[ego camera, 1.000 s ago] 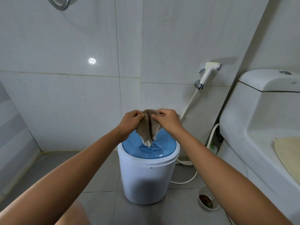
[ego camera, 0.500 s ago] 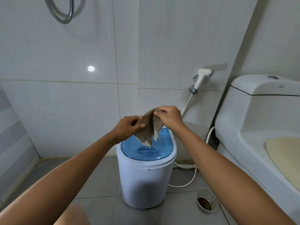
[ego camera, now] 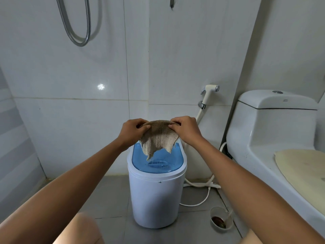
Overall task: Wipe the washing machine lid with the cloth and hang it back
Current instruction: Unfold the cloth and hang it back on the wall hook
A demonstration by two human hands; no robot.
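Where the frame's lower edge cuts them off, both bare forearms enter from the bottom corners, and a patch of a knee or thigh shows lower left, too blurred to make out. Left hand (ego camera: pixel 132 131) and right hand (ego camera: pixel 185 128) meet at mid-frame, each pinching the top edge of a brown, coarse-knit, frayed cloth (ego camera: pixel 159 139) between thumb and curled fingers; the fingertips are partly buried in the fabric. Cloth is spread between the hands and hangs loose, its ragged lower edge dangling above the translucent blue oval lid (ego camera: pixel 158 163) of a small white plastic washing machine (ego camera: pixel 154 198) standing on the grey tiled floor (ego camera: pixel 112 194). Rear of the lid is hidden behind the cloth. Right of the machine, a white cord (ego camera: pixel 202 199) lies on the floor. Beyond, a white toilet (ego camera: pixel 274 124) is cut off at the right edge. High on the wall, a small hook (ego camera: pixel 172 1) is barely legible.
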